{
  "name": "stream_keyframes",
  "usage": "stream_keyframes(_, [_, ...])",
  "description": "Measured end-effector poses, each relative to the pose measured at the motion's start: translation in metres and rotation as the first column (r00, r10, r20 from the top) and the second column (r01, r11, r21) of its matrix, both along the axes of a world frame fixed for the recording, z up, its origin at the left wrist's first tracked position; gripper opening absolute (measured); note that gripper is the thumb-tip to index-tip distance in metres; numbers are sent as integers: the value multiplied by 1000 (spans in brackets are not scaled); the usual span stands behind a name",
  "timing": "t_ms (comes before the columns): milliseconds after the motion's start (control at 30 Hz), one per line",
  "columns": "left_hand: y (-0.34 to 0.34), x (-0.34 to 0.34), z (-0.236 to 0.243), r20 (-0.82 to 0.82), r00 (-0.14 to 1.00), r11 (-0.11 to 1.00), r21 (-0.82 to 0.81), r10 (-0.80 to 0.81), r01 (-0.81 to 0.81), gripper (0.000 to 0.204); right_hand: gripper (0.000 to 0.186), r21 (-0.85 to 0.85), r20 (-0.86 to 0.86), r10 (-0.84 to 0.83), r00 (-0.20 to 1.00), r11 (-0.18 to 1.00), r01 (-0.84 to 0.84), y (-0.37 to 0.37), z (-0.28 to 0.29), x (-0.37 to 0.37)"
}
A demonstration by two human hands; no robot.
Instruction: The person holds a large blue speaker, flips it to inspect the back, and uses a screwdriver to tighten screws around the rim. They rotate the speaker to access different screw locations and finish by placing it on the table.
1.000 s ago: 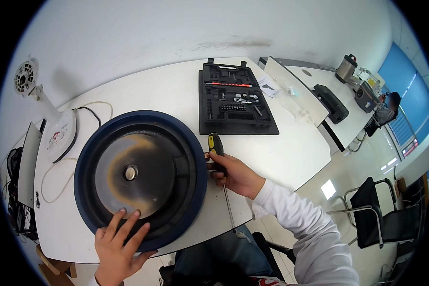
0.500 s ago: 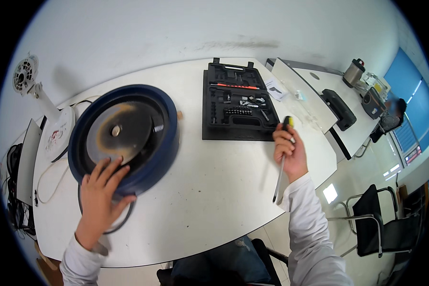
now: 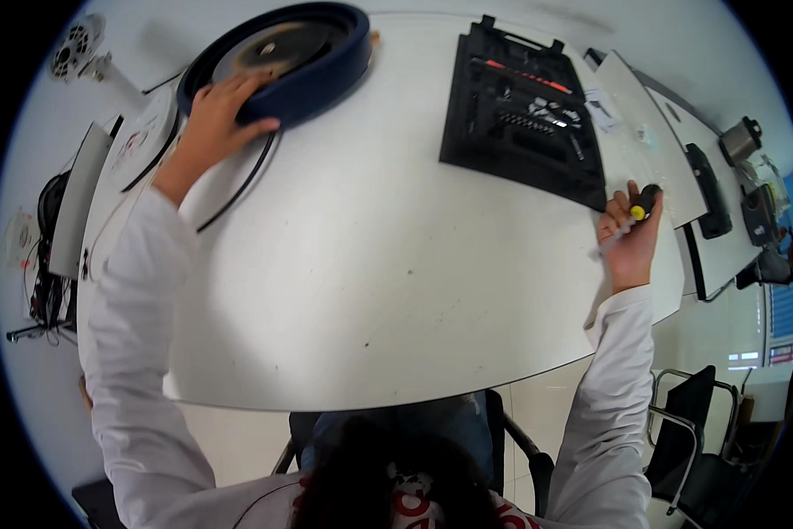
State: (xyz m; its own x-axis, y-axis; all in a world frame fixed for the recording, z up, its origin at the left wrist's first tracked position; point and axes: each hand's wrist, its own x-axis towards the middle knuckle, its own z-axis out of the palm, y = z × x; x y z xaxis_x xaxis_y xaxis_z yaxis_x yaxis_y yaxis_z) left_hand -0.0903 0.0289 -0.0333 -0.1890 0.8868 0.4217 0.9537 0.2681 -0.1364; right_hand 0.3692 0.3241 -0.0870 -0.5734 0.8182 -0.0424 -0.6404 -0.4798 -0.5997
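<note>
At the far left of the white table (image 3: pixel 352 264) is a round dark-blue appliance (image 3: pixel 312 101) with a dark inner plate, a lighter scorched ring and a black cord. My left hand (image 3: pixel 211 128) rests on its near rim, fingers spread out flat over the edge and thumb apart. Over the table's right side, my right hand (image 3: pixel 632 251) is closed around a screwdriver (image 3: pixel 650 196) with a black handle and yellow collar; its shaft is blurred. Just left of that hand lies an opened black tool case (image 3: pixel 520 167) with bits, sockets and a red-orange strip.
A white fan stand (image 3: pixel 136 145) and a grey panel (image 3: pixel 79 207) stand at the left edge. Beyond the case lie a paper leaflet (image 3: pixel 601 113) and clear plastic. To the right are another desk with a metal jug (image 3: pixel 740 139) and a black chair (image 3: pixel 685 406).
The view has tipped down toward my body, so the table things sit higher in it. My left hand stays on the rim. The screwdriver has turned in my right hand, its handle now pointing up-right.
</note>
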Motion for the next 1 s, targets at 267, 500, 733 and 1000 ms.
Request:
stream_keyframes(267, [-5,27,-12,-441,895,995,102,59,-15,65,41,18,-407,65,911,998,-63,5,9,28])
stream_keyframes(500, [-153,201,33,-171,956,929,-248,236,-274,55,30,-193,-603,14,798,968,-163,-81,27,105])
stream_keyframes(733, [-259,221,-50,278,701,731,-5,656,-682,54,25,113,-402,-124,907,976,184,-164,-18,142])
stream_keyframes(1000, [-233,178,-68,476,629,740,-73,615,-668,56,17,-21,-641,-117,758,991,135,-186,17,121])
